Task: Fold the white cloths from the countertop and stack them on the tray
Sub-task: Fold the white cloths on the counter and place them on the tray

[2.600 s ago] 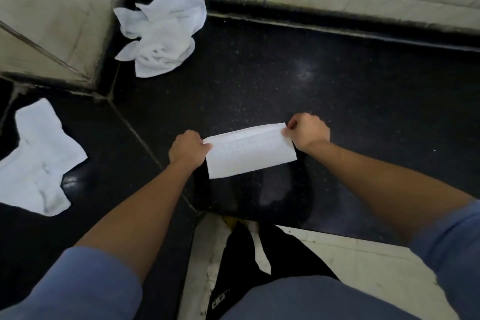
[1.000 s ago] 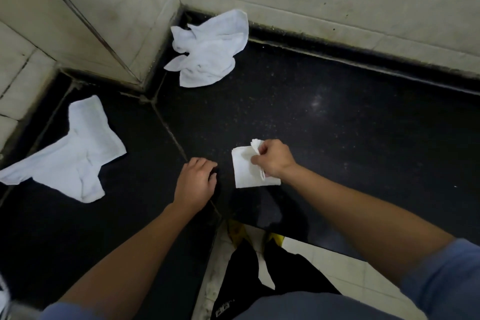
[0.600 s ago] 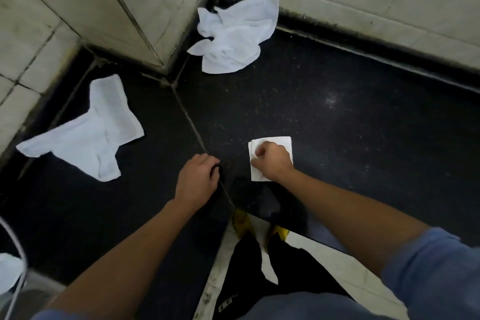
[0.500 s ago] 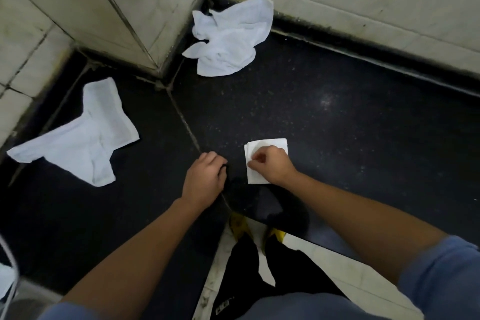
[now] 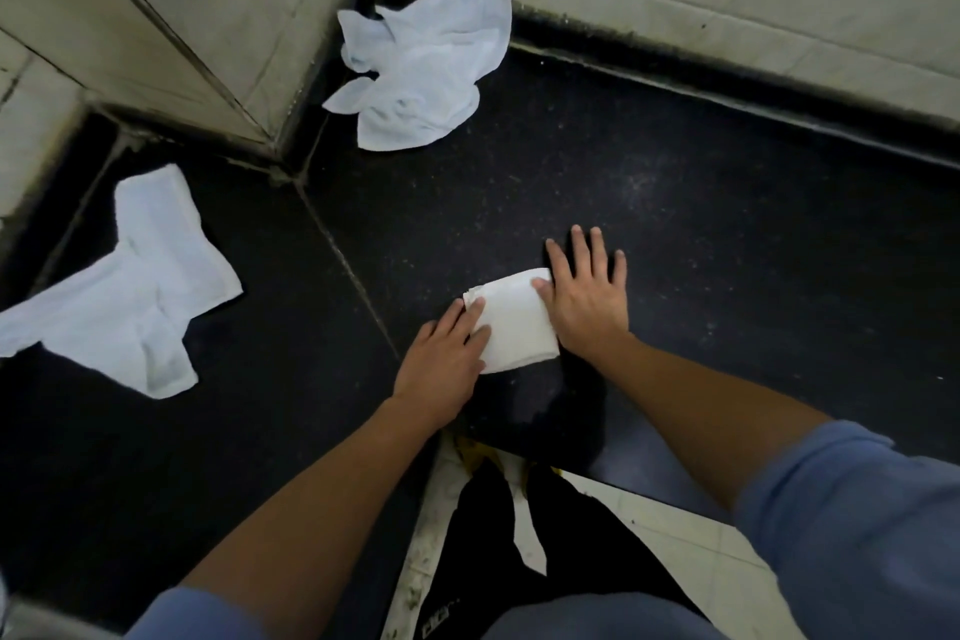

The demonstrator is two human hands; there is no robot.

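Folded cloth (image 5: 514, 325) pressed under flat-fingered left grip (image 5: 441, 359) and right grip (image 5: 587, 296); 9 o'clock cloth (image 5: 119, 291), 11 o'clock cloth (image 5: 421, 68) unfolded (tray unseen).

- No word, number or sign can be read anywhere in the view.
- The black trousers (image 5: 587, 546) carry a small white mark on the left leg, near the lower edge of the view. It may be lettering or a logo, but it is too small and blurred to make out.
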